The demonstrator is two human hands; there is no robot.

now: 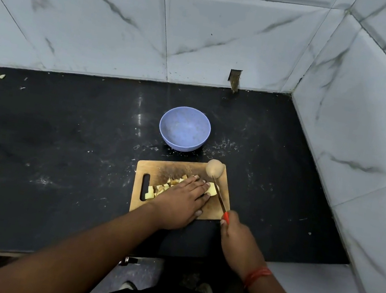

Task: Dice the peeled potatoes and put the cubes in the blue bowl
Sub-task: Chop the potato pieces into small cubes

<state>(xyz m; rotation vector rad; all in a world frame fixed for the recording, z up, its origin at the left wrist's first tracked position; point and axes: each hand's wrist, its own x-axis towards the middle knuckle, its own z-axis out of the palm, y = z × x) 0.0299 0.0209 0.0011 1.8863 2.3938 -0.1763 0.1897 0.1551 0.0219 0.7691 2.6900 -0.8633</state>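
A wooden cutting board (pixel 214 211) lies on the black counter. Several pale yellow potato cubes (pixel 153 191) are piled on its left half. My left hand (pixel 180 203) lies flat over the board, fingers straight, its fingertips pressing a potato piece (pixel 212 189). My right hand (pixel 237 240) grips the red handle of a knife (pixel 219 196), whose blade points away and rests against that piece. A whole peeled potato (pixel 215 168) sits at the board's far right corner. The blue bowl (pixel 184 128) stands behind the board with nothing in it.
White marble tiles form the back wall and the right wall (pixel 356 138), closing the corner. A small scrap (pixel 1 76) lies at the far left of the counter (pixel 58 149). The counter's front edge runs just below my forearms.
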